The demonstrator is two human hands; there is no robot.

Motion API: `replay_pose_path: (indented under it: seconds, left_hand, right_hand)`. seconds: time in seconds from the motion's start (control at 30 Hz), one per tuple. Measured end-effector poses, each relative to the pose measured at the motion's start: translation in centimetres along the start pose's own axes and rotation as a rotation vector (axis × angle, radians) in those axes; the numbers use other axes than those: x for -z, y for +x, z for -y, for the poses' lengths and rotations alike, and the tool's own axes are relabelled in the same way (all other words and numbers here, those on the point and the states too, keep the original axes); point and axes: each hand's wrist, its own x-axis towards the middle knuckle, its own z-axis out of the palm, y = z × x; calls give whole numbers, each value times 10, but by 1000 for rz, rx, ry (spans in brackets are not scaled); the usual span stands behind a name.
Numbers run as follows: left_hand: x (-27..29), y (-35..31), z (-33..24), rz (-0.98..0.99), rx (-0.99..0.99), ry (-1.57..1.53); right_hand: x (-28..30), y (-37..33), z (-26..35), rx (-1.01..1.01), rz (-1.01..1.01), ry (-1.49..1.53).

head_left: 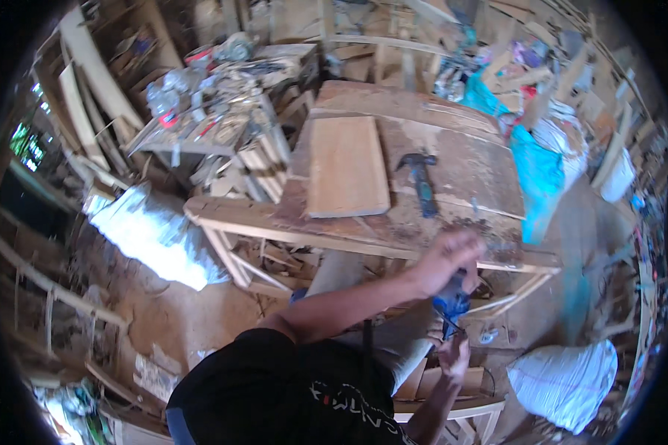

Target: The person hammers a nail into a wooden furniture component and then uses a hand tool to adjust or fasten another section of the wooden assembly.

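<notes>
My left hand [453, 256] reaches across to the front edge of the wooden workbench [364, 230] and is blurred by motion. It grips the top of a blue power tool [451, 300] that hangs just below the bench edge. My right hand [454, 356] is right under the tool, its fingers pinched on the tool's thin black cord [447, 324]. A hammer with a blue handle [421, 184] lies on the bench beyond my left hand. A flat wooden board [346, 167] rests on the bench to the left of the hammer.
A cluttered small table [200, 111] with tools stands at the back left. White sacks lie at the left [152, 233] and lower right [564, 378]. A turquoise sheet [538, 178] hangs beside the bench. Wood offcuts and frames litter the dirt floor.
</notes>
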Motion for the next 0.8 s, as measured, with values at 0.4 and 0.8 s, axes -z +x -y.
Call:
replay_pose_path:
  seconds: [0.4,0.8]
  left_hand:
    - [302,-92,-268,-1029,-707,768]
    - [637,-9,-308,-1517,35,1545]
  right_hand:
    - [-130,116,87,676,-291,-1260]
    - [-180,225,14,1033,-185,-1912]
